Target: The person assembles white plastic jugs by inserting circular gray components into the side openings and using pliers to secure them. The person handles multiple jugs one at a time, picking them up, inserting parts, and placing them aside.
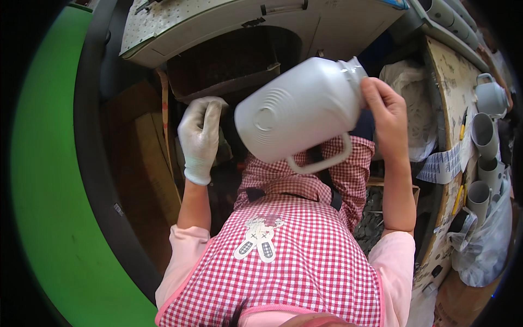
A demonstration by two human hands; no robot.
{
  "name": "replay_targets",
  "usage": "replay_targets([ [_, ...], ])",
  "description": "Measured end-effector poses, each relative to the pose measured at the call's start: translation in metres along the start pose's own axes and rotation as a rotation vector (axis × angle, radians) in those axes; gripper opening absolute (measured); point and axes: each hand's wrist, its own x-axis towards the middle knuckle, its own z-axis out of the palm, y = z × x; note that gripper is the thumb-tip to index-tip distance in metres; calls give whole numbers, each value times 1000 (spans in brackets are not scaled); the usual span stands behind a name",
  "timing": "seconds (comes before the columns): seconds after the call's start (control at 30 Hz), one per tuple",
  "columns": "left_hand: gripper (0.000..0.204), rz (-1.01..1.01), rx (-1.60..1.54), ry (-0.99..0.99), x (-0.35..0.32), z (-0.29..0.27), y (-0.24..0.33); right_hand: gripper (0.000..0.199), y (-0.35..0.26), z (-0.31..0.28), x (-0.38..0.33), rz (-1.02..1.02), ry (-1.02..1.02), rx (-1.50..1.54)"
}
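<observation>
A pale grey plastic jug (305, 111) with a loop handle and ringed relief is tilted in front of me, its base toward the left. My bare right hand (388, 109) grips it at the neck, thumb and fingers closed round the rim. The jug's handle hangs on its lower side, over my lap. Left of the base, apart from it, my left hand (200, 128) wears a white glove with a pale blue cuff. Its fingers are curled and pressed together; whatever they may hold is hidden.
A whitish machine table (218, 35) stands ahead, with a dark open box (223, 82) beneath it. Along the right runs a worn workbench (447, 87) bearing another grey jug (490, 95), grey cylinders (484, 131) and yellow-handled tools. A green surface (54, 163) lies left.
</observation>
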Motion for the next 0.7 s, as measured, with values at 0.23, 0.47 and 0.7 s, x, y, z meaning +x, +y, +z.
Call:
replay_targets([
  [0.23, 45, -418, -1149, -569, -32, 46, -36, 29, -8, -30, 25, -70, -177, -283],
  [0.47, 56, -427, -1356, -843, -13, 75, -67, 36, -86, 9, 110, -360, -216, -320],
  [0.7, 72, -499, -1446, -1110, -10, 113, -131, 80, -162, 225, 319, -730, -157, -837],
])
